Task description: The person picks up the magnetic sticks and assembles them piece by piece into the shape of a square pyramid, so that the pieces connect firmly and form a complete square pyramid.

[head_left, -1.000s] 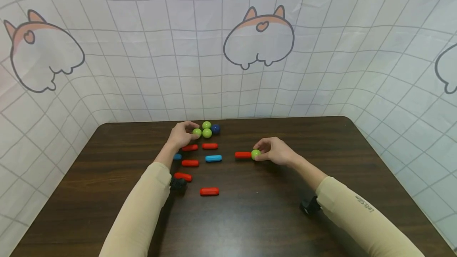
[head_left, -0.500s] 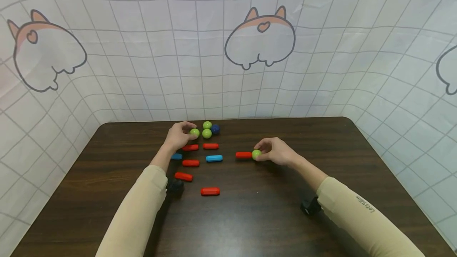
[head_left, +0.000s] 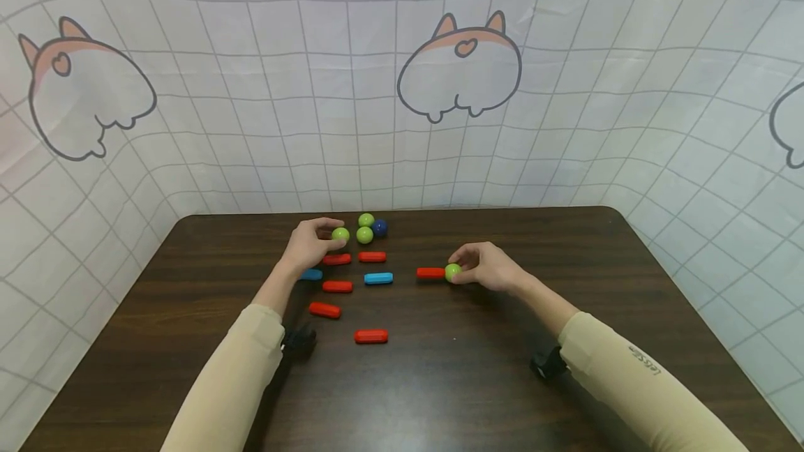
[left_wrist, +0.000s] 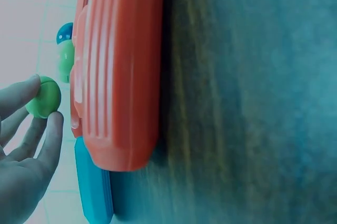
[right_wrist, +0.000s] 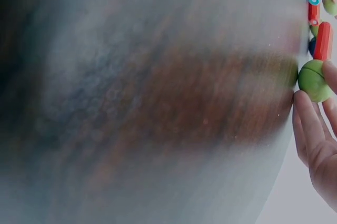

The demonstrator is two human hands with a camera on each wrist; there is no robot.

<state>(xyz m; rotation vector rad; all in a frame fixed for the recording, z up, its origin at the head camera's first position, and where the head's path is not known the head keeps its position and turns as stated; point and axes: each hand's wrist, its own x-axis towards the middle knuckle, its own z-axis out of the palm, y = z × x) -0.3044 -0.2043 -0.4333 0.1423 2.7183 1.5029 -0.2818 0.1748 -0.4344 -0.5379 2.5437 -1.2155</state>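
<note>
At the back left, my left hand (head_left: 306,246) pinches a light green ball (head_left: 340,234) between thumb and fingers. The left wrist view shows that same green ball (left_wrist: 44,98) at the fingertips. Two more green balls (head_left: 364,235) and a dark blue ball (head_left: 380,227) sit together just right of it. Right of centre, my right hand (head_left: 490,267) holds another green ball (head_left: 453,272) against the end of a red rod (head_left: 430,273). The right wrist view has this green ball (right_wrist: 314,80) in line with the red rod (right_wrist: 323,42); whether they are joined I cannot tell.
Several loose red rods (head_left: 371,336) and two light blue rods (head_left: 378,277) lie left of centre on the dark wooden table (head_left: 477,382). One red rod (left_wrist: 124,71) looms close to the left wrist camera. A white gridded cloth (head_left: 301,124) hangs behind the table.
My left hand has drawn its green ball to the left, away from the other balls, leaving a gap. My right hand, its ball and the red rod have hardly moved.
</note>
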